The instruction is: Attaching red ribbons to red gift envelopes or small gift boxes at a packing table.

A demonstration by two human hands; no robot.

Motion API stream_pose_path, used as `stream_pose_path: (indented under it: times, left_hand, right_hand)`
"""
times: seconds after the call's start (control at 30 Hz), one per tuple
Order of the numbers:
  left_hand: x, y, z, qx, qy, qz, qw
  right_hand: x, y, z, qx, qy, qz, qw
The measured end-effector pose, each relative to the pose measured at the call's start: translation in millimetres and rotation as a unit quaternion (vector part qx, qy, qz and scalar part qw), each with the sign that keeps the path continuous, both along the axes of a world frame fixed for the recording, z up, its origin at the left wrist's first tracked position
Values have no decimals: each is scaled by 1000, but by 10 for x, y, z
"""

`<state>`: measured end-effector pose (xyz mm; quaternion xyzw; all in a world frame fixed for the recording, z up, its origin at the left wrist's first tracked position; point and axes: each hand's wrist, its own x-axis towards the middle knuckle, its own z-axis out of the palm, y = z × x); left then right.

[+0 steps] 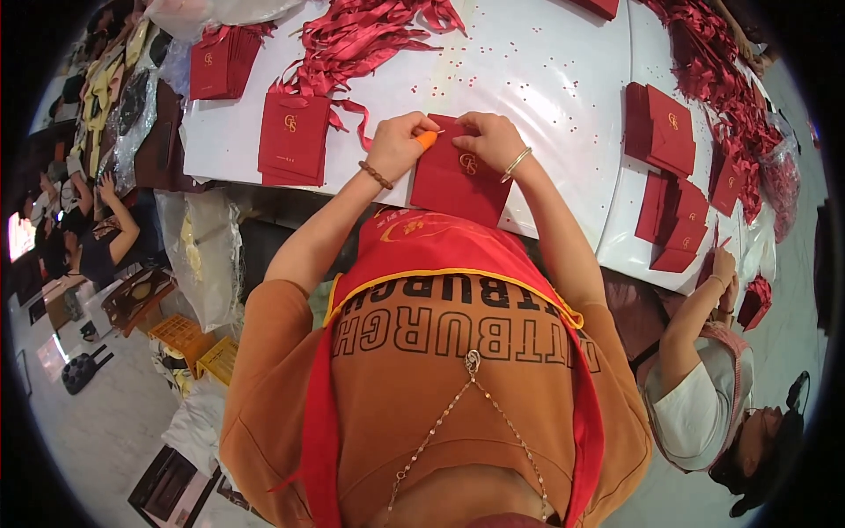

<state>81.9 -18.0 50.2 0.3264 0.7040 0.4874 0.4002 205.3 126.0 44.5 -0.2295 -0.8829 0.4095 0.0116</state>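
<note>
A flat red gift bag (458,189) with a gold emblem lies at the table's near edge, in front of my body. At its upper left corner, my left hand (396,145) is closed in a pinch, with an orange cover on one digit. My right hand (495,143) pinches the bag's top edge, thumb and forefinger pressed together over it. Whether a ribbon is between my fingers is too small to tell. Left of my left hand are a stack of red bags (293,136) and a loose red ribbon (354,119).
Red ribbons (361,40) pile at the far left beside another bag stack (224,66). More bag stacks (660,130) stand on the right, near a second ribbon heap (717,79). Small red paper dots dot the white table (546,114). A co-worker (704,387) works at the right.
</note>
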Motion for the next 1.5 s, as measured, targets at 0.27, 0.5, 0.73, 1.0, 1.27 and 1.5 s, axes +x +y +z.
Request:
stream_pose_path:
  times: [0.27, 0.5, 0.73, 1.0, 1.27, 1.5]
  left_hand:
    - [217, 112, 10, -5, 194, 14, 981]
    - [242, 139, 47, -24, 233, 7, 972]
    - [268, 176, 52, -5, 418, -67, 906]
    - [337, 275, 43, -43, 447, -87, 890]
    - [100, 271, 265, -119, 341, -93, 928]
    - [-359, 673, 77, -240, 269, -367, 857]
  right_hand:
    - [2, 117, -13, -149, -45, 7, 988]
    - [26, 95, -78, -138, -38, 6, 990]
    - [55, 17, -29, -67, -28, 7, 997]
    - [77, -18, 80, -70, -65, 11, 995]
    - [198, -104, 152, 24, 23, -4, 999]
    - [275, -231, 243, 196, 102, 11, 975]
